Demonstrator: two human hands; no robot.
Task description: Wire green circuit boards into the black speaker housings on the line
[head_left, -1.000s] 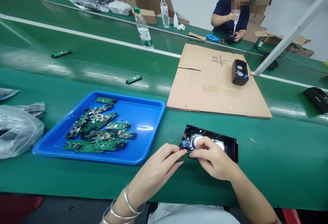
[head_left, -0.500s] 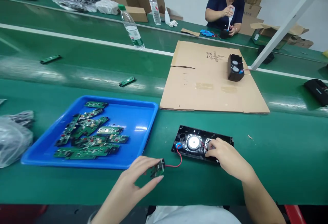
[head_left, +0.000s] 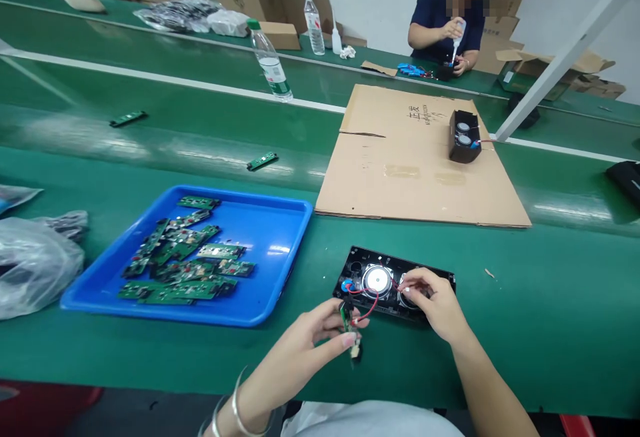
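Observation:
My left hand (head_left: pixel 320 333) pinches a green circuit board (head_left: pixel 346 317), which is turned on edge above the table. A red wire (head_left: pixel 374 305) loops from this board to the black speaker housing (head_left: pixel 345 267). The housing lies open side up, with a round silver speaker (head_left: pixel 377 279) and a blue part (head_left: pixel 347 286) at its left. Over the second speaker (head_left: pixel 406 299), partly covered, my right hand (head_left: pixel 434 300) has its thumb and finger closed at thin wires (head_left: pixel 395 284).
Left of the hands sits a blue tray (head_left: pixel 280 290) holding several circuit boards. Behind the housing lies flat cardboard (head_left: pixel 415 190) with another speaker unit (head_left: pixel 465 137). Two loose boards, a water bottle (head_left: pixel 273 70) and a slanted white post (head_left: pixel 555 57) stand farther off. A co-worker (head_left: pixel 445 23) sits opposite.
My left hand has moved right, bringing the circuit board close to the housing and turning it more upright. The red wire now bends over the housing. My right hand's fingertips have shifted slightly left.

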